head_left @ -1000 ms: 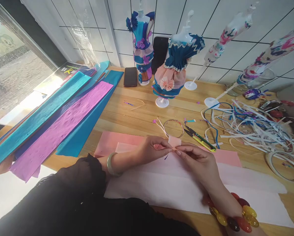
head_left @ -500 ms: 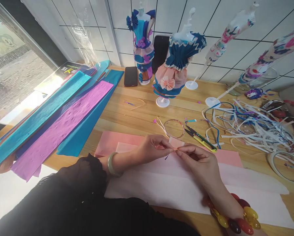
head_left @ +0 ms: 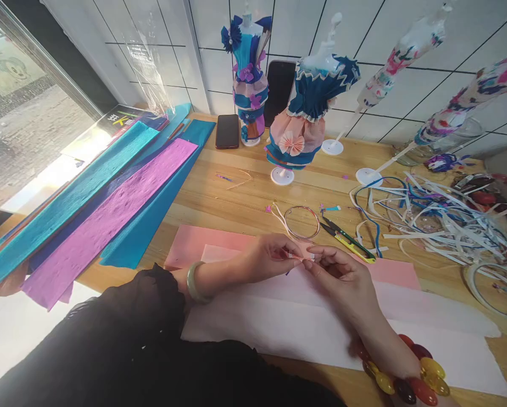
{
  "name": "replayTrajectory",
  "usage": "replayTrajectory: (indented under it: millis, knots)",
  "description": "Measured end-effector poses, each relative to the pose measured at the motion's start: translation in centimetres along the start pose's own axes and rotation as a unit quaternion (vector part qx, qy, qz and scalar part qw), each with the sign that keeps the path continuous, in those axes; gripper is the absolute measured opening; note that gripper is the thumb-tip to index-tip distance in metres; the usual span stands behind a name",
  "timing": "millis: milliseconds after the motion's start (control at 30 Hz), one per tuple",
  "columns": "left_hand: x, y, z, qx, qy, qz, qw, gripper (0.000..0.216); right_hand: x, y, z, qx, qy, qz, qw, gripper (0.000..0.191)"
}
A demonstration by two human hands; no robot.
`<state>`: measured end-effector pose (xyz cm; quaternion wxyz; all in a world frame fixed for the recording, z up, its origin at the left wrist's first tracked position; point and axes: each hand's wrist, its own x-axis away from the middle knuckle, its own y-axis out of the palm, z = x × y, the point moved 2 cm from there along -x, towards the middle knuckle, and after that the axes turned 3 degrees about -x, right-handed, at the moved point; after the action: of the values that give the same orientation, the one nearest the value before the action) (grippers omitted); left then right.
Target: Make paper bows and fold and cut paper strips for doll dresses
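My left hand (head_left: 267, 258) and my right hand (head_left: 343, 281) meet over the middle of the wooden table (head_left: 219, 198), both pinching a small pink paper piece (head_left: 306, 252) between thumb and fingertips. The piece is mostly folded down and hidden by the fingers. Under my hands lie a pink paper sheet (head_left: 194, 244) and a larger white sheet (head_left: 287, 328). A thread snipper (head_left: 347, 240) with yellow-green handle and a thin wire ring (head_left: 302, 222) lie just beyond my fingers.
Teal and purple crepe paper strips (head_left: 104, 209) lie at the left. Mini mannequins in paper dresses (head_left: 298, 121) stand at the back, with a dark phone (head_left: 227, 131). A tangle of white and blue paper strips (head_left: 431, 217) fills the right side.
The pink piece stood up above my fingers earlier; now it is folded lower and mostly covered by them. The view has shifted slightly.
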<state>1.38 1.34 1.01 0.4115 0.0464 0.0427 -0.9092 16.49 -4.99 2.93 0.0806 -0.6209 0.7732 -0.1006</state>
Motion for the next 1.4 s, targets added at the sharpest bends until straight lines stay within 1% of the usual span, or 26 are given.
replayTrajectory:
  millis: [133,267,367,533,700,767,967,1100,1167,1233,1400]
  knots:
    - [-0.03,-0.24,0.13,-0.05,0.005,0.015,0.999,0.014,0.17,-0.18,0.57,0.026,-0.031,-0.011,0.999,0.015]
    - [-0.01,-0.32,-0.02,-0.066,-0.002,0.02,0.998,0.018,0.24,-0.34,0.76,0.069,-0.097,-0.024,0.993,0.016]
    - [0.02,-0.39,0.09,-0.082,0.007,0.02,0.996,0.019,0.23,-0.37,0.52,0.104,-0.14,-0.032,0.984,0.02]
    - [0.13,-0.49,0.28,-0.125,0.038,0.032,0.991,0.015,0.31,-0.42,0.27,0.137,-0.194,-0.025,0.971,0.022]
    - [0.19,-0.42,0.36,-0.191,0.074,0.045,0.978,0.015,0.27,-0.45,0.43,0.16,-0.201,-0.037,0.966,0.021]
    - [0.17,-0.42,0.42,-0.201,0.086,0.05,0.975,0.014,0.24,-0.45,0.44,0.165,-0.203,-0.046,0.964,0.019]
    - [0.17,-0.5,0.5,-0.202,0.1,0.059,0.972,0.014,0.21,-0.49,0.54,0.174,-0.197,-0.06,0.963,0.017]
    - [0.21,-0.55,0.6,-0.207,0.103,0.057,0.971,0.015,0.22,-0.43,0.71,0.161,-0.179,-0.051,0.969,0.013]
    - [0.2,-0.55,0.62,-0.202,0.104,0.055,0.972,0.015,0.2,-0.35,0.75,0.152,-0.175,-0.049,0.972,0.015]
    - [0.18,-0.53,0.61,-0.194,0.108,0.053,0.974,0.014,0.19,-0.29,0.73,0.149,-0.178,-0.053,0.971,0.018]
    - [0.14,-0.53,0.54,-0.173,0.111,0.051,0.977,0.013,0.2,-0.45,0.7,0.147,-0.182,-0.047,0.971,0.014]
